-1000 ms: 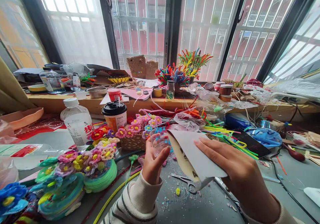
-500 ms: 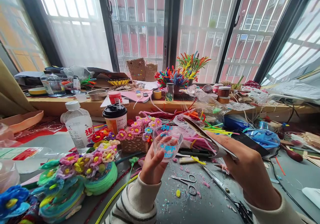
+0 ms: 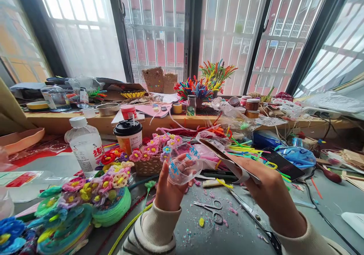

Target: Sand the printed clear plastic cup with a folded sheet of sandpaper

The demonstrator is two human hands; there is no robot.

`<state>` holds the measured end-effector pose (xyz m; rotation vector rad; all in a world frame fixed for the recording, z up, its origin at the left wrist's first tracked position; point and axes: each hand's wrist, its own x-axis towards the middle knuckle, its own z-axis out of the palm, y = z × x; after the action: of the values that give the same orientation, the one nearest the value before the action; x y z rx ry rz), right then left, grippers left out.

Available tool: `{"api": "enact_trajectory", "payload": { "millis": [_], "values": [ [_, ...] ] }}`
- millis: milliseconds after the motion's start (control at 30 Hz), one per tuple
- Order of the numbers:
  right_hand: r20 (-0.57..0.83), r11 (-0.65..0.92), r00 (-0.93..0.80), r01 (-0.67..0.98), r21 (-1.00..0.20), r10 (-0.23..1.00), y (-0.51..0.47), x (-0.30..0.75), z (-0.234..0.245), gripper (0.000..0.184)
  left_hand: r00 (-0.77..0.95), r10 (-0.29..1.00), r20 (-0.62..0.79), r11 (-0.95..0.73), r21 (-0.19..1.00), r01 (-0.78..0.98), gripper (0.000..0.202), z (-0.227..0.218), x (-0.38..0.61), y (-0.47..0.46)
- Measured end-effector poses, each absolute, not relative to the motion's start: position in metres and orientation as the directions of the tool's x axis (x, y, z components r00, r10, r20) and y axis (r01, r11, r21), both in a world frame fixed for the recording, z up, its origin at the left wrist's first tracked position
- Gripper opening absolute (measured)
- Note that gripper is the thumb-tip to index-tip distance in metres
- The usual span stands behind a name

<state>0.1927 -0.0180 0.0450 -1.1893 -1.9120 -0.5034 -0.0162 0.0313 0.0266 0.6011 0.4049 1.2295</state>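
A clear plastic cup [image 3: 186, 167] with blue lettering is tilted in my left hand [image 3: 170, 188], whose fingers wrap around its side. My right hand [image 3: 269, 190] grips a folded piece of card [image 3: 224, 154], brown on one face and white along its edge; its left end points toward the cup without touching it. Below the cup, small scissors [image 3: 212, 208] lie on the grey table [image 3: 204, 240] among glitter and pink scraps. Larger scissors [image 3: 247, 205] lie partly under my right hand. A small yellow piece [image 3: 201, 222] rests by the small scissors.
Yarn-covered pots with fuzzy flowers [image 3: 110, 205] crowd the left. A plastic bottle [image 3: 85, 145] and a lidded paper cup [image 3: 128, 137] stand behind them. Pipe cleaners [image 3: 244, 150] are heaped at the back. A black cable [image 3: 318, 209] runs along the right, and jars line the sill.
The clear cup has turned in my left hand, so its opening now leans more to the right. My right hand and the card have shifted slightly left and down in view.
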Motion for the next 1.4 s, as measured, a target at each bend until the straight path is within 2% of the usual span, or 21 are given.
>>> {"api": "enact_trajectory", "payload": {
  "millis": [267,433,633,767,900,1100,1200,1333,1400],
  "values": [
    [0.788,0.463,-0.207,0.879,-0.110,0.580,-0.019,0.196,0.040,0.036,0.234,0.970,0.060,0.134,0.672,-0.728,0.051,0.021,-0.010,0.033],
    [0.800,0.484,-0.286,0.875,-0.007,0.528,-0.018,0.193,0.041,0.034,0.212,0.975,0.060,0.116,0.680,-0.724,0.048,0.020,-0.011,0.035],
    [0.803,0.535,-0.395,0.837,0.114,0.446,-0.020,0.188,0.045,0.046,0.412,0.910,0.056,0.286,0.634,-0.718,0.054,0.020,-0.013,0.039],
    [0.758,0.570,-0.496,0.796,0.201,0.425,-0.021,0.188,0.044,0.041,0.588,0.804,0.089,0.419,0.616,-0.666,0.054,0.018,-0.015,0.040],
    [0.747,0.521,-0.509,0.814,0.256,0.428,-0.019,0.188,0.042,0.039,0.670,0.727,0.152,0.465,0.609,-0.643,0.050,0.014,-0.017,0.040],
    [0.744,0.527,-0.548,0.791,0.312,0.382,-0.019,0.183,0.042,0.038,0.748,0.618,0.243,0.510,0.599,-0.617,0.051,0.009,-0.018,0.044],
    [0.766,0.510,-0.527,0.804,0.307,0.370,-0.017,0.184,0.040,0.037,0.745,0.612,0.264,0.516,0.581,-0.630,0.055,0.006,-0.018,0.046],
    [0.750,0.526,-0.547,0.790,0.316,0.371,-0.016,0.182,0.039,0.037,0.741,0.636,0.216,0.518,0.593,-0.617,0.052,0.003,-0.020,0.046],
    [0.766,0.511,-0.532,0.800,0.315,0.362,-0.017,0.181,0.039,0.037,0.743,0.613,0.270,0.499,0.596,-0.629,0.053,0.003,-0.020,0.046]
  ]
}}
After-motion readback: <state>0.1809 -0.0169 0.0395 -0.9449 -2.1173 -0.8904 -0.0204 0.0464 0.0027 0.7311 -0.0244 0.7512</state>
